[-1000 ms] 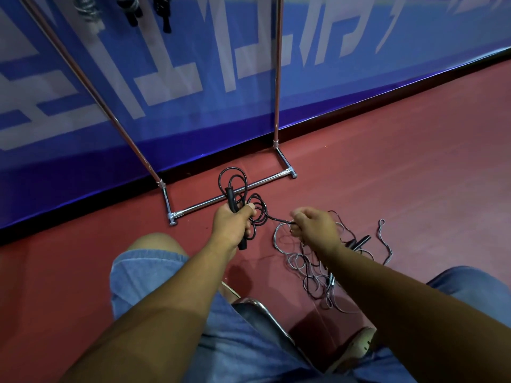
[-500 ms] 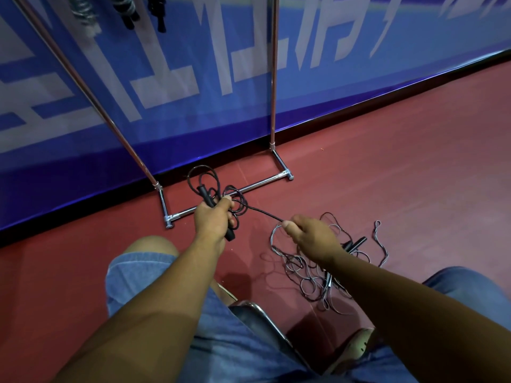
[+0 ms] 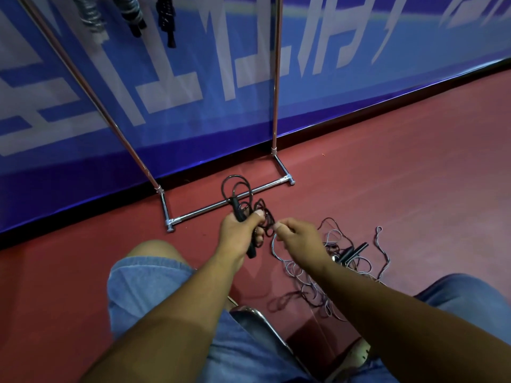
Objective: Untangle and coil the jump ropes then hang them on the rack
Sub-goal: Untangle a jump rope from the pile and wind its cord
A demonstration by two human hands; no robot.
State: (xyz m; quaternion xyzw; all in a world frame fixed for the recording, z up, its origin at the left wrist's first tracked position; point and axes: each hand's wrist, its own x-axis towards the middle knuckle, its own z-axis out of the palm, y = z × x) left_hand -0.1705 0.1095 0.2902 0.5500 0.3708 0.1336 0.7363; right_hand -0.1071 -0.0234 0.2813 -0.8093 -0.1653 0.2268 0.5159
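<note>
My left hand grips the black handles of a black jump rope, whose coiled loops stick up above my fist. My right hand pinches the same rope's cord close beside the left hand. A tangled pile of thin ropes with black handles lies on the red floor under and right of my right hand. The chrome rack stands just beyond, its base bar on the floor. Several coiled ropes hang from it at the top left.
A blue banner wall runs behind the rack. I sit on a metal-framed seat, with my knees in denim shorts on both sides. Red floor stretches to the right.
My right hand has moved left, up to the left hand, bringing the cord with it. The left hand and its coil have shifted right, back toward the middle.
</note>
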